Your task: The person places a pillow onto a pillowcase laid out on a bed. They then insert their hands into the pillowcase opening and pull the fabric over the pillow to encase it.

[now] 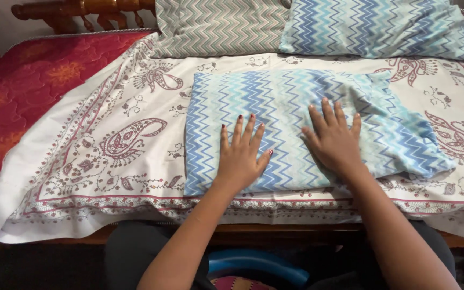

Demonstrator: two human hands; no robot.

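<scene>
A blue and white zigzag cloth (275, 102), folded into a rough rectangle, lies on a white paisley bedsheet (108, 156). My left hand (241, 156) rests flat on the cloth's near left part, fingers spread. My right hand (333, 137) presses flat on the cloth's middle, fingers spread too. The cloth's right end (404, 139) is rumpled and lies loose past my right hand. Neither hand grips anything.
Two pillows lean at the head of the bed: a grey zigzag pillow (218, 24) and a blue zigzag pillow (382, 27). A red quilted mattress (22, 86) shows bare at the left. A wooden headboard (81, 11) runs behind. A blue object (259, 263) sits below the bed's edge.
</scene>
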